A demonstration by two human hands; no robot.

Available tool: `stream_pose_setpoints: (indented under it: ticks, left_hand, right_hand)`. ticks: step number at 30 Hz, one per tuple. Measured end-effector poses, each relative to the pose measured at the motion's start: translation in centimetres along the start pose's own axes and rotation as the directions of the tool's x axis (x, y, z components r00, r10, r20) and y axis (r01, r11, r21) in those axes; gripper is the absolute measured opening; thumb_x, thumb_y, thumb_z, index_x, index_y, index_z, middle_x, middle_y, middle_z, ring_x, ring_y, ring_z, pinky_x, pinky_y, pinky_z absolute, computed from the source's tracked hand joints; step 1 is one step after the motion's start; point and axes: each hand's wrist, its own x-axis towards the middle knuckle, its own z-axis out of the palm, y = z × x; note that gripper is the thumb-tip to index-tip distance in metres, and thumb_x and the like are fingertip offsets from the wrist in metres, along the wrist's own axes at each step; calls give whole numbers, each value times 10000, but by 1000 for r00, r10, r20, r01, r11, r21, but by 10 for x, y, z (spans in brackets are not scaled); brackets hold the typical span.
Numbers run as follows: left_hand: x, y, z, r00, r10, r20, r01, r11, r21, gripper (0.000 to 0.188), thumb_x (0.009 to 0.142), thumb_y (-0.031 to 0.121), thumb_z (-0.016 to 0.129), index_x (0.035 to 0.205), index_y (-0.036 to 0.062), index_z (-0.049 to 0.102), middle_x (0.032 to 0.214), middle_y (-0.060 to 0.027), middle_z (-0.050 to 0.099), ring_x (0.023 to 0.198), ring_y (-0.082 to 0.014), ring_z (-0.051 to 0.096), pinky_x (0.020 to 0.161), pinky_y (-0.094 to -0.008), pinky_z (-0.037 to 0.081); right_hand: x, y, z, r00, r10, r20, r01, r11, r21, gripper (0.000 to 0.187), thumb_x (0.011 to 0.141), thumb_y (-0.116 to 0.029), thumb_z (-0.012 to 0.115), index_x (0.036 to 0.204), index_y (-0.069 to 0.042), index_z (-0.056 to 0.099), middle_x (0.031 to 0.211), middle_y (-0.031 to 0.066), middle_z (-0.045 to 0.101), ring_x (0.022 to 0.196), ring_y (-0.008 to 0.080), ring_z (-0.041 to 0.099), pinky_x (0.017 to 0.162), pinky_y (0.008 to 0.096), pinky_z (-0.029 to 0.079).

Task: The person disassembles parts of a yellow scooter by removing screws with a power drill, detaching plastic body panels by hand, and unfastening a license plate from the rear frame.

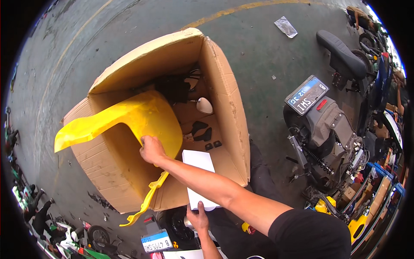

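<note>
Overhanging carton edge (122, 168), yellow panel (152, 113), floor (47, 99) beyond

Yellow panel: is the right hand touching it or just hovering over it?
Touching: the head view shows the right hand gripping the yellow panel by its edge.

That panel (151, 114) left of centre is bright yellow, the carton (230, 93) brown, the box (198, 159) white. Yellow lines (215, 16) stripe the grey-green floor (258, 49).
</note>
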Motion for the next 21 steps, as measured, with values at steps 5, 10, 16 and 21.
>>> stream_pose_setpoints:
  ticks: [5, 10, 16, 21]
  left_hand:
    - [7, -12, -12, 999, 32, -33, -30, 998, 52, 450, 853, 288, 652, 1049, -107, 565, 880, -137, 643, 782, -167, 580, 715, -299, 459]
    - [6, -3, -18, 986, -164, -8, 162, 967, 197, 417, 832, 258, 646, 1045, -90, 565, 844, -154, 644, 735, -193, 597, 671, -311, 458]
    - [16, 5, -20, 982, 176, -63, -158, 963, 219, 447, 739, 243, 709, 1030, -67, 572, 825, -165, 663, 756, -225, 642, 675, -308, 486]
    - [20, 13, -23, 999, 41, 3, -41, 970, 240, 447, 721, 243, 710, 1020, -62, 579, 822, -165, 664, 747, -221, 637, 686, -319, 485]
  right_hand:
    - [-13, -14, -6, 993, -97, -73, 101, 993, 60, 66, 694, -19, 514, 715, 33, 549, 735, 284, 577, 725, 455, 589, 642, 492, 466]
    - [-33, -29, 22, 972, -197, -127, 204, 978, 50, 68, 713, -25, 521, 702, 40, 540, 711, 274, 582, 689, 448, 586, 641, 490, 474]
    - [-29, -15, 47, 950, -235, -205, 232, 972, -39, 34, 688, -7, 535, 682, 22, 551, 686, 247, 590, 659, 423, 597, 612, 485, 482]
    - [-26, -19, 14, 899, -276, -341, 252, 961, -114, 14, 647, 10, 545, 643, -3, 549, 668, 206, 592, 617, 394, 587, 560, 454, 474]
